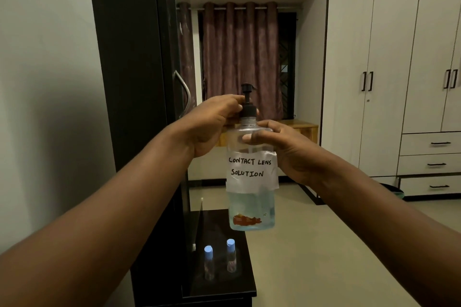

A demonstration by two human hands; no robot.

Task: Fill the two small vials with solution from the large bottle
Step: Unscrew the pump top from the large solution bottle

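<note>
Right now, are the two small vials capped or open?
Capped: both small vials stand upright on the dark table, blue caps on.

Handwritten "CONTACT LENS SOLUTION" on white paper label [252, 169] (two lines), taped to large bottle [251, 209]

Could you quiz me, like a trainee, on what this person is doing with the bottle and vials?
1. True or false: both vials have their blue caps on.
2. Which hand grips the pump collar: A left hand, B right hand?
3. Fill in: the bottle label reads "contact lens ____".

Key: 1 true; 2 A; 3 solution.
</note>
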